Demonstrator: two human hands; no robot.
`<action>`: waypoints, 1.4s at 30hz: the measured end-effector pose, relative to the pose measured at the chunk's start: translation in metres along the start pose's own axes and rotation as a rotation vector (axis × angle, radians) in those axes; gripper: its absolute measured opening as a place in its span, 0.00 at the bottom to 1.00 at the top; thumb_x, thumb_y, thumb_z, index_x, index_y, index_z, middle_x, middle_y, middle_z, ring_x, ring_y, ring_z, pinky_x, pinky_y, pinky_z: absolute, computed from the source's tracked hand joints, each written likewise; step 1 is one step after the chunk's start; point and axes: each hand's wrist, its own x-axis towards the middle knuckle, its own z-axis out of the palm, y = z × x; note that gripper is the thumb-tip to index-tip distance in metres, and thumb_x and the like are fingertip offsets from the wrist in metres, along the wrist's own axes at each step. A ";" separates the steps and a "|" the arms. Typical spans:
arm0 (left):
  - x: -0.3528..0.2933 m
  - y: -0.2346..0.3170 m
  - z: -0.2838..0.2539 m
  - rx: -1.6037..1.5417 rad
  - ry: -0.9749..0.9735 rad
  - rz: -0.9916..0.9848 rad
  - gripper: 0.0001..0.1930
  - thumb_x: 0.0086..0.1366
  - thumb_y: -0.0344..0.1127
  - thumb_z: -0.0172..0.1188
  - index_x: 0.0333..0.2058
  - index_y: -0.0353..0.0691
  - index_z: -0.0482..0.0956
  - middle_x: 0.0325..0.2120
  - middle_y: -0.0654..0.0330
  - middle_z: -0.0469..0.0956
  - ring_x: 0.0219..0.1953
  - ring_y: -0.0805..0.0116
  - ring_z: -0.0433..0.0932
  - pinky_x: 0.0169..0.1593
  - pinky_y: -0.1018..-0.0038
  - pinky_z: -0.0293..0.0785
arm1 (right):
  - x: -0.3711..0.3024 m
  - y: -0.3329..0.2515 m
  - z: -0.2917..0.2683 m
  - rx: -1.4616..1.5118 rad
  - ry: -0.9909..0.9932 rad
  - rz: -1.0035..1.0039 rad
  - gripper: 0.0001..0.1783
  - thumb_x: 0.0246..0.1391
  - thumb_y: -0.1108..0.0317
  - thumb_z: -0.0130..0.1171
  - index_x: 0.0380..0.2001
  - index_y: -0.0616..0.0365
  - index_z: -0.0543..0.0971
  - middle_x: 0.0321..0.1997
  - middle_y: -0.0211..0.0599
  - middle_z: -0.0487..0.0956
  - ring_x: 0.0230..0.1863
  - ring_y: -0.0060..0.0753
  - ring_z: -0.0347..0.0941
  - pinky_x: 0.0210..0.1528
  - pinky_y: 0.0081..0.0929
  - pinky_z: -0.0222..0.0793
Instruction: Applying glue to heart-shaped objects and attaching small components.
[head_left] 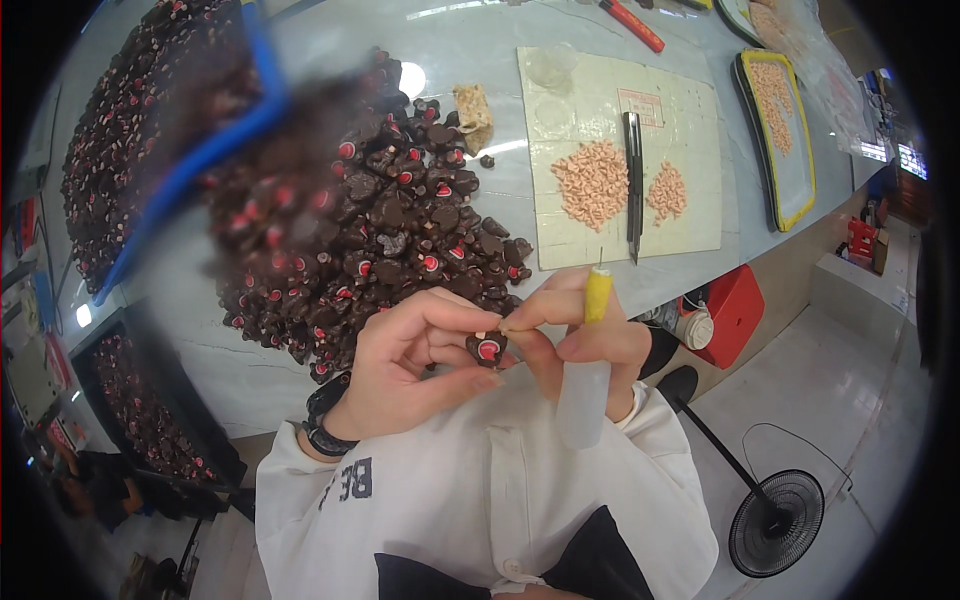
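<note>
My left hand (415, 360) pinches a small dark brown piece with a red spot (487, 348) between thumb and fingers, just below the table's near edge. My right hand (575, 335) holds a translucent squeeze bottle with a yellow needle nozzle (590, 350) upright in the palm, while its fingertips touch a tiny pale bit at the top of the brown piece. Just beyond both hands, a large heap of the same dark brown pieces (400, 220) lies on the pale table (230, 350).
A cream cutting mat (690, 200) carries two piles of small pink bits (595, 182) and a black knife (633, 185). Yellow-rimmed trays (780, 140) hold more pink bits at the right. A blue-rimmed bin (150, 120) of brown pieces sits left. On the floor are a fan (778, 520) and a red container (735, 315).
</note>
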 end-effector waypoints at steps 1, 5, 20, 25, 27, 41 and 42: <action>0.001 0.000 0.001 0.049 0.012 0.022 0.20 0.48 0.13 0.56 0.42 0.26 0.66 0.38 0.52 0.69 0.41 0.63 0.75 0.43 0.77 0.75 | 0.000 -0.001 -0.001 -0.015 -0.017 -0.005 0.17 0.26 0.84 0.61 0.17 0.53 0.65 0.26 0.34 0.77 0.21 0.31 0.66 0.29 0.23 0.60; 0.001 0.002 0.001 0.158 0.013 0.079 0.19 0.48 0.14 0.58 0.41 0.26 0.68 0.39 0.52 0.69 0.40 0.64 0.75 0.43 0.77 0.76 | -0.004 0.000 -0.004 -0.021 -0.068 0.015 0.13 0.27 0.81 0.61 0.14 0.55 0.67 0.27 0.33 0.77 0.23 0.32 0.67 0.30 0.23 0.58; -0.007 -0.002 0.004 0.130 0.150 0.137 0.18 0.50 0.14 0.56 0.42 0.25 0.69 0.39 0.53 0.68 0.38 0.70 0.74 0.42 0.79 0.75 | -0.009 0.001 -0.002 -0.095 -0.174 -0.066 0.07 0.28 0.74 0.60 0.14 0.57 0.70 0.31 0.34 0.77 0.29 0.35 0.69 0.34 0.25 0.62; -0.003 0.001 0.006 0.178 0.161 0.075 0.17 0.51 0.18 0.57 0.42 0.29 0.70 0.37 0.57 0.70 0.37 0.76 0.73 0.40 0.83 0.74 | -0.007 0.001 0.005 -0.016 0.000 -0.125 0.12 0.43 0.80 0.56 0.27 0.55 0.64 0.30 0.42 0.78 0.27 0.39 0.70 0.33 0.31 0.65; -0.003 0.006 0.005 0.252 0.110 0.078 0.17 0.52 0.20 0.57 0.42 0.30 0.71 0.37 0.57 0.71 0.38 0.77 0.73 0.38 0.83 0.74 | -0.010 -0.003 0.002 -0.052 -0.068 -0.142 0.13 0.45 0.79 0.54 0.29 0.54 0.61 0.31 0.43 0.78 0.29 0.41 0.70 0.35 0.33 0.65; 0.002 0.157 -0.090 1.533 0.713 0.484 0.14 0.58 0.28 0.54 0.43 0.34 0.70 0.35 0.61 0.73 0.32 0.78 0.72 0.34 0.84 0.68 | -0.010 0.004 -0.005 -0.092 -0.087 -0.137 0.15 0.47 0.79 0.50 0.32 0.53 0.56 0.32 0.47 0.78 0.34 0.42 0.69 0.42 0.38 0.62; -0.006 0.154 -0.100 1.545 0.691 0.455 0.12 0.58 0.27 0.53 0.41 0.34 0.71 0.34 0.61 0.73 0.31 0.78 0.72 0.34 0.84 0.68 | -0.009 0.005 -0.006 -0.069 -0.020 -0.117 0.15 0.47 0.80 0.50 0.32 0.53 0.56 0.32 0.47 0.78 0.34 0.42 0.69 0.41 0.36 0.64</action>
